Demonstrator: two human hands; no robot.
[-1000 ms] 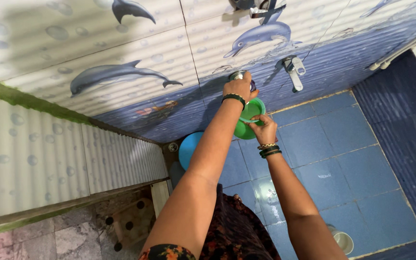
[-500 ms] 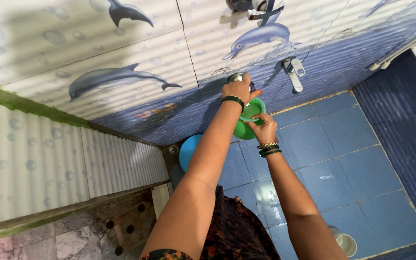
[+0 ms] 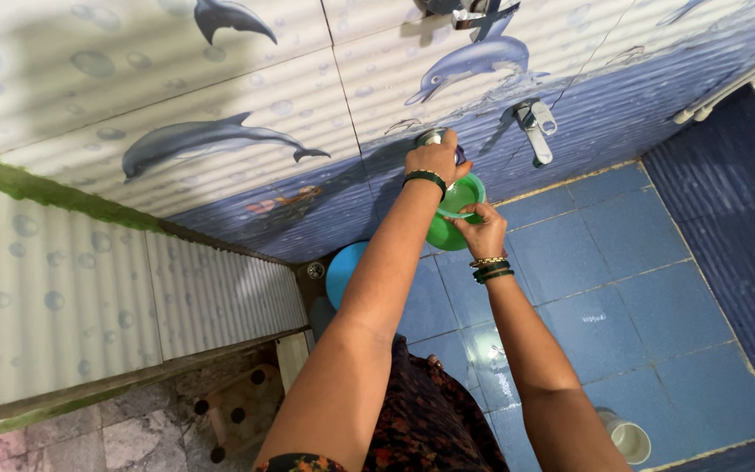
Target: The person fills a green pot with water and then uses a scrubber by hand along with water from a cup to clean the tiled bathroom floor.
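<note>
Green plastic mug (image 3: 456, 214) is held up against the tiled wall, just beneath a metal tap (image 3: 434, 138). The right hand (image 3: 481, 232) is closed on the mug's rim and handle, with bangles seen on that wrist. The left hand (image 3: 434, 157) is wrapped around the tap, a dark band worn at its wrist. A second tap (image 3: 536, 131) is fixed to the wall (image 3: 220, 79) near by, among painted dolphins. A blue bucket (image 3: 344, 273) is seen on the blue floor tiles (image 3: 640, 306) below the arms, and a small pale cup (image 3: 629, 440) is stood near the lower right corner.
</note>
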